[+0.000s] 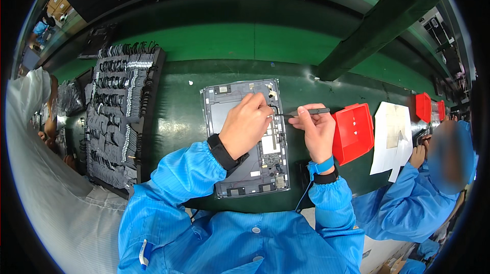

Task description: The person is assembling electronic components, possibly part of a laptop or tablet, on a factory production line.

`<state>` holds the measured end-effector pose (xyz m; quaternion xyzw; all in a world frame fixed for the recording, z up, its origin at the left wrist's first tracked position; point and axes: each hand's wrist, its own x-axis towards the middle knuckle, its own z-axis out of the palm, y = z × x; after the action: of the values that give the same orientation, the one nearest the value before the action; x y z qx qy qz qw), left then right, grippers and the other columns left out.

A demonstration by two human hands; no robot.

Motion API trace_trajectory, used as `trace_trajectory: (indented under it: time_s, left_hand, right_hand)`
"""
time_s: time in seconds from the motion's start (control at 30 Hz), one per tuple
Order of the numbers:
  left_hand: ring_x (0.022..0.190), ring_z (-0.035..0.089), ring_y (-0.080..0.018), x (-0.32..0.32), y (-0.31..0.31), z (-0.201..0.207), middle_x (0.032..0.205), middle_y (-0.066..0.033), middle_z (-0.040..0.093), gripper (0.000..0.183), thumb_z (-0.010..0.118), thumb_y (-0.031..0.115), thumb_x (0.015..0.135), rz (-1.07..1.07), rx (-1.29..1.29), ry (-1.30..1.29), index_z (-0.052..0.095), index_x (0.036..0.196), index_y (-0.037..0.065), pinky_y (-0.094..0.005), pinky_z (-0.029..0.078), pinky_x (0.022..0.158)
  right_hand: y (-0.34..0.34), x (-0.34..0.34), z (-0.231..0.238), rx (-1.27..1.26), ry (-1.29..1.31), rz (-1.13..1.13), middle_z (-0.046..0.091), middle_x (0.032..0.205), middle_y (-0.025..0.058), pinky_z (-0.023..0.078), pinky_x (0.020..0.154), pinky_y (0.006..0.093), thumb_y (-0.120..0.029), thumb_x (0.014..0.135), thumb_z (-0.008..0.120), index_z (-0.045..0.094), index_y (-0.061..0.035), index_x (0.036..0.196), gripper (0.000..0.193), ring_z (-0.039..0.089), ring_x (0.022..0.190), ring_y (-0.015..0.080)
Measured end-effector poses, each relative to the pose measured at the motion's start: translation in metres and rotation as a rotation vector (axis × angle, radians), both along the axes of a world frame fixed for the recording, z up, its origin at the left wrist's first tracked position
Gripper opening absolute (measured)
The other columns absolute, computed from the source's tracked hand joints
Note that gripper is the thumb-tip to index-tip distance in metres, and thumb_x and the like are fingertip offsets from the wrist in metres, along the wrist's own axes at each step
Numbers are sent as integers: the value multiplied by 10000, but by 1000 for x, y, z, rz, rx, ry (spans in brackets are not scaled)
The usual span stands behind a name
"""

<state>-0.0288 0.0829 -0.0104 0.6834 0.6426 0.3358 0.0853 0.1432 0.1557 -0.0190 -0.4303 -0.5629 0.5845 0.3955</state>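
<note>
Grey, thin and rectangular, an opened electronic device casing [221,113] lies flat on the green worktop [176,90], directly before the person, with its inner side up and a green circuit board [272,160] along its right part. The left hand [247,125] reaches over the middle of the casing, its fingers bent inward near a thin black cable [276,108] by the far right edge; I cannot tell whether the fingertips are closed on it. The right hand [317,131], just off the right edge, is clamped around a slim dark pointed tool [319,111] whose tip points left toward that cable. The casing looks light and fairly stiff but thin enough to flex, so both outer long edges seem the best hold, clear of the board. The cable looks soft and easily strained, probably best taken close to its end; the tool seems light and rigid, suited to a pinch along its shaft. To the right stand a red plastic bin [352,144] and a white paper sheet [385,144]; left, a black tray [155,77] bears crowded rows of grey parts [115,116] with black leads.
</note>
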Motion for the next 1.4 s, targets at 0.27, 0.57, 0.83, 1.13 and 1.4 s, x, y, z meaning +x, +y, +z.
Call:
trace_trajectory:
  time_s: [0.27,0.57,0.83,1.13,1.4]
  left_hand:
    - [825,566,-236,0,0,0,843,-49,546,111,700,59,727,10,-15,16,684,837,54,-350,505,692]
    - [831,551,-245,0,0,-2,845,-52,559,124,707,55,714,1,-8,1,681,835,50,-352,492,717]
    - [809,487,-224,-1,3,-5,847,-30,487,231,710,77,685,-9,96,149,723,906,144,-328,432,715]
    - [828,480,-219,2,1,-1,846,-23,476,224,729,109,686,40,30,142,733,902,169,-351,408,725]
    - [849,476,-236,-1,3,1,861,-32,478,249,741,83,667,35,14,112,732,903,162,-352,409,738]
  right_hand:
    - [1,0,-2,-42,20,-6,649,811,80,533,609,239,-131,900,643,568,10,950,167,685,717,171]
    - [-1,-2,-1,60,-21,10,651,817,72,519,619,230,-98,893,642,560,12,950,149,683,716,159]
    - [0,-4,-1,37,-7,9,656,823,72,519,621,231,-87,889,646,555,7,943,142,683,723,152]
    - [-3,1,2,18,11,-24,646,807,80,536,631,243,-87,892,642,555,17,943,145,686,731,170]
    - [-2,-5,0,64,-18,7,646,817,95,553,627,253,-92,899,632,546,23,947,152,689,731,183]
